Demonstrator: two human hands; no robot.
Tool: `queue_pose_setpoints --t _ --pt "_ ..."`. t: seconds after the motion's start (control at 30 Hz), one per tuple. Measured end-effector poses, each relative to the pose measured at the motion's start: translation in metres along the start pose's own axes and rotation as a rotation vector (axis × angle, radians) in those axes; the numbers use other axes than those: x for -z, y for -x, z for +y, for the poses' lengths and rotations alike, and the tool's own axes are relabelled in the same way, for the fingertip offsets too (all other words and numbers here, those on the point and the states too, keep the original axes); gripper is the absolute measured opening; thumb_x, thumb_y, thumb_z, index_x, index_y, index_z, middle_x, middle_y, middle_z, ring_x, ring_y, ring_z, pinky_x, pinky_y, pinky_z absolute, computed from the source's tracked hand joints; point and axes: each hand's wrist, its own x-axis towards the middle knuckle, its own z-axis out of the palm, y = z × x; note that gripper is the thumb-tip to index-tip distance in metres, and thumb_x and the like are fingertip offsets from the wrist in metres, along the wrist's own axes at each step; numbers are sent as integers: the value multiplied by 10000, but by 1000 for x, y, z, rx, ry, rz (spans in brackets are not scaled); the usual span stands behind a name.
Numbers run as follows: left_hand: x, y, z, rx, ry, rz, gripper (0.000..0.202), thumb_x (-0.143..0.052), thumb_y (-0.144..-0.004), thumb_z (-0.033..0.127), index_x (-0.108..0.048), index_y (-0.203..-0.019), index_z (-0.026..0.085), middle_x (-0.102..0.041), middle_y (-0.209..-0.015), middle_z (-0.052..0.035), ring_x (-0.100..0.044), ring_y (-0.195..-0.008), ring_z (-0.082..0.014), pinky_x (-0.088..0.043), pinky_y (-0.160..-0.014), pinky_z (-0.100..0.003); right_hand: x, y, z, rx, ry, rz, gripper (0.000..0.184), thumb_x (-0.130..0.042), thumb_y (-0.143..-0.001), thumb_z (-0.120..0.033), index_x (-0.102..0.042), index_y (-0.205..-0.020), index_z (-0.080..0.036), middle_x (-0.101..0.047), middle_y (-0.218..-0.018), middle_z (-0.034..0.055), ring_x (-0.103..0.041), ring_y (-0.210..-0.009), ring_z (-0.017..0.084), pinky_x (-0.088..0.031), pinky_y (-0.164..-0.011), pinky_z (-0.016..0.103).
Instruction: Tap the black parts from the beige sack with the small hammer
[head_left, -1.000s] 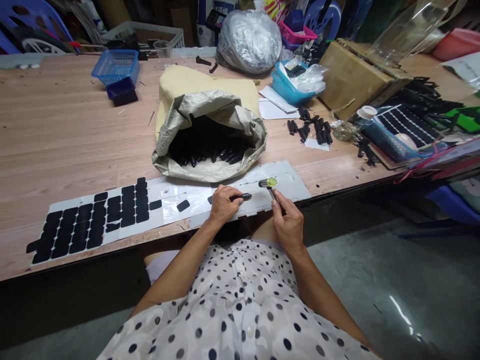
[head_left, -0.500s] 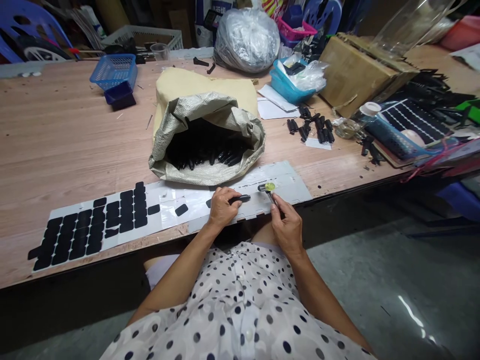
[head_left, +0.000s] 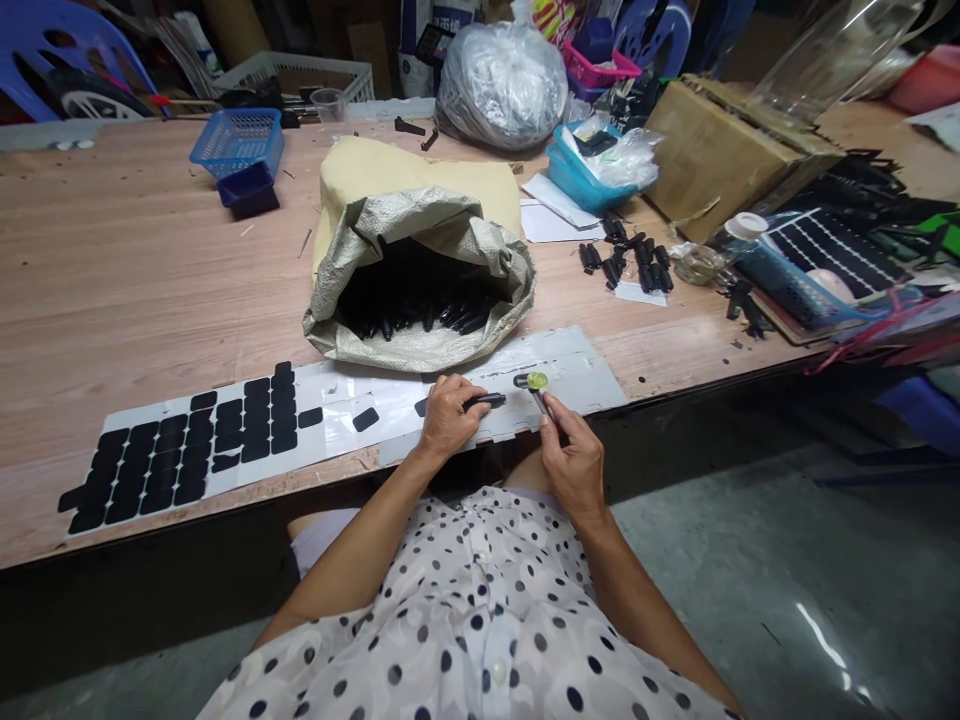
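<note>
My left hand (head_left: 448, 415) is closed around a slim black plastic piece (head_left: 487, 400), whose tip points right over the grey board (head_left: 574, 365). In my right hand (head_left: 574, 455) is the handle of a small hammer (head_left: 534, 382) with one metal face and one yellow-green translucent face. Its head hovers at or just above the board, a little right of the black piece; contact cannot be made out. Behind my hands an open woven sack (head_left: 420, 350) lies on its side, with many similar black pieces (head_left: 450, 312) inside.
White sheets with rows of black rounded stickers (head_left: 161, 460) run along the table's front edge at left. Black parts (head_left: 645, 262) lie at right, near a cardboard box (head_left: 720, 150). Blue baskets (head_left: 236, 140) and a stuffed plastic bag (head_left: 502, 85) stand farther back.
The hammer head has turned and shifted slightly down. My left hand keeps its hold on the black piece. The whole view has moved a little.
</note>
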Motion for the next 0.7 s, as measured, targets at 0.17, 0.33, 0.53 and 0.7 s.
queue_pose_setpoints --t 0.17,0.33,0.53,0.7 --pt "-1 0 0 -11 -30 -2 126 -748 -802 204 -800 -903 259 -672 -847 -28 -588 -855 -210 -517 -829 -387 0 2 -5 29 30 -8 345 -513 -976 -304 -744 -1218 -221 -786 -1055 106 -734 -935 215 -604 -830 332" --pt "-6 -1 1 -27 -70 22 131 -719 -820 189 -806 -884 261 -633 -806 -27 -578 -813 -197 -504 -806 -374 -1 4 -8 117 82 -9 335 -508 -988 -279 -741 -1224 -232 -775 -934 86 -713 -829 192 -580 -759 299" --pt "-12 -5 5 2 -104 29 147 -694 -805 155 -797 -779 257 -590 -764 -26 -564 -784 -194 -501 -786 -371 -5 6 -12 194 132 -9 351 -476 -1006 -232 -741 -1234 -259 -724 -808 46 -661 -732 157 -530 -704 258" --pt "-15 -7 7 9 -112 17 190 -667 -801 140 -757 -671 245 -574 -747 -34 -559 -797 -202 -500 -761 -367 -3 5 -12 207 256 -64 372 -493 -993 -226 -731 -1269 -304 -686 -770 30 -613 -670 139 -483 -641 226"
